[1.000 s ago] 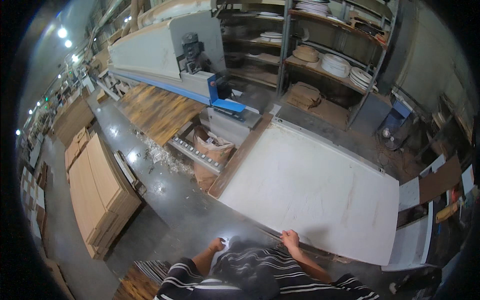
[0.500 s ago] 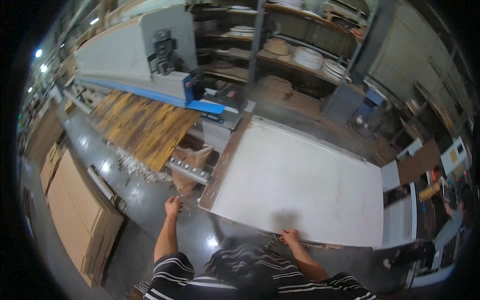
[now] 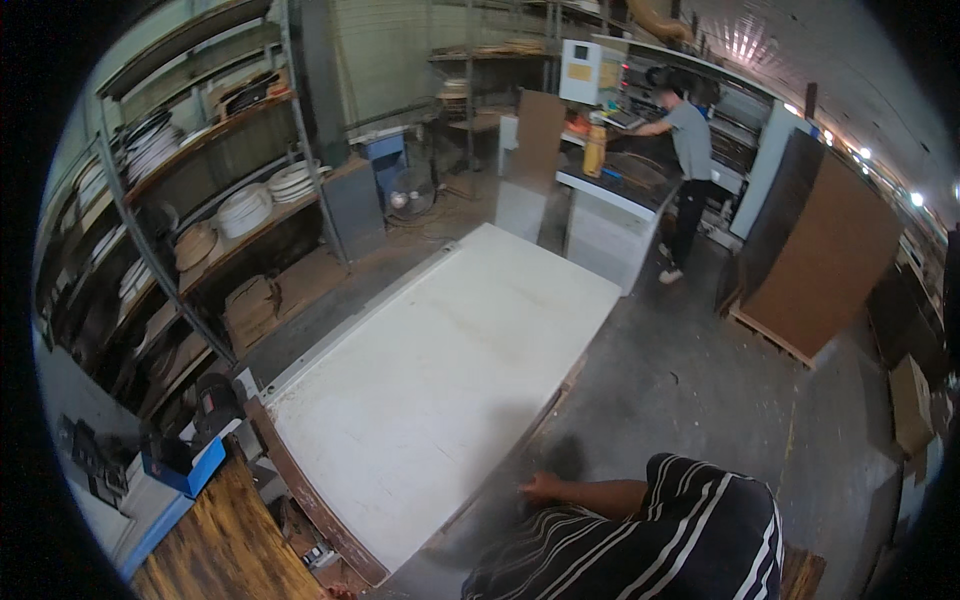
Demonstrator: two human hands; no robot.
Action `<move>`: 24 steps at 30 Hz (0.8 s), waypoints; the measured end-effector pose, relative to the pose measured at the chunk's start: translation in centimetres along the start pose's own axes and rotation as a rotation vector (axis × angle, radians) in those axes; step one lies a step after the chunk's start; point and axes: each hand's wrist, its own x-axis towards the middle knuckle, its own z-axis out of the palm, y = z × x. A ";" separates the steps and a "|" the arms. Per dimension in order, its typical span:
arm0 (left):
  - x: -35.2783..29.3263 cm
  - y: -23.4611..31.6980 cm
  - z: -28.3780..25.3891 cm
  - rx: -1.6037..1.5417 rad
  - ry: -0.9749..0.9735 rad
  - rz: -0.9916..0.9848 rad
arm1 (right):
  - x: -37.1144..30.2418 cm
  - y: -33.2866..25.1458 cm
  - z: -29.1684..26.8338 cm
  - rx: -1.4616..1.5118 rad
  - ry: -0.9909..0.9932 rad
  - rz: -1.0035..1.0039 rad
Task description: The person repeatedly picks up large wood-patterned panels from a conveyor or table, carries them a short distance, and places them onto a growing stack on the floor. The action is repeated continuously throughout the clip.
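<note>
My right hand (image 3: 540,487) is low in the view, just off the near edge of a large white-topped table (image 3: 450,370). Its fingers look loosely curled, and I see nothing in them. The forearm runs back to a black sleeve with white stripes. A brown strip (image 3: 310,500) borders the table's left end. My left hand does not show.
At lower left a wood-grain panel (image 3: 215,530) lies by a machine with a blue part (image 3: 190,470). Metal shelves (image 3: 205,280) with round stacks stand behind. A person (image 3: 690,140) works at a far machine counter (image 3: 610,185). A tall brown stack (image 3: 820,250) stands right.
The view has swung to the right, bringing the person and the brown stack into clearer sight. My right hand has come off the table edge. My left hand has left the view.
</note>
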 end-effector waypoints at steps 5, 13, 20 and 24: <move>-0.9 -3.3 0.0 -0.099 -0.355 -0.210 | -0.1 1.0 0.5 0.088 0.044 0.111; -8.6 -5.9 1.4 0.435 -0.503 0.037 | 4.2 -3.8 1.3 0.990 -0.569 0.054; -7.3 -18.3 -10.6 0.587 -0.493 0.028 | 8.4 -9.9 1.4 0.977 -0.701 -0.015; -10.9 -25.0 -16.0 0.909 -0.578 -0.031 | 11.5 -14.4 3.8 0.876 -0.860 -0.018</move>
